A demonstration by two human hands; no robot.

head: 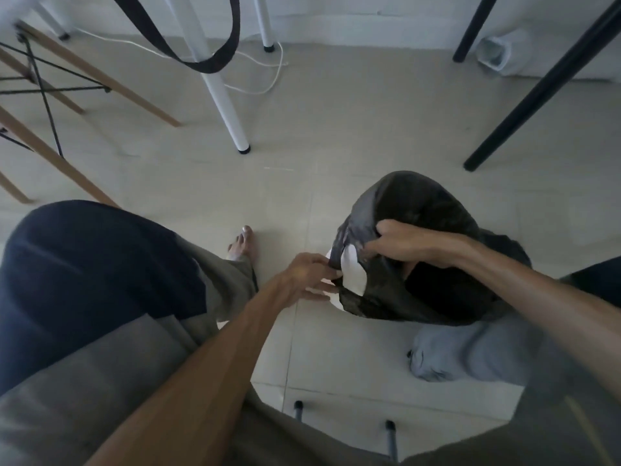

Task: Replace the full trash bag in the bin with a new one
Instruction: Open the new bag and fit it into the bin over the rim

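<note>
left hand [304,274]: fingers pinch rim of black plastic trash bag [416,210] | right hand [400,242]: fingers clench bag top | white round bin [353,275]: showing between both hands

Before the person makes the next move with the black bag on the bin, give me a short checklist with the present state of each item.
1. Right hand gripping the black bag at its top: ok.
2. Left hand on the bag's edge at the white bin rim: ok, fingers touch it.
3. Bag edge stretched fully round the rim: not ok, white rim shows on the near-left side.
4. Whether this bag is the full one or the new one: cannot tell.
5. Floor around the bin free of spilled trash: ok.
6. Grey bundle beside the bin, what it is: cannot tell.
</note>
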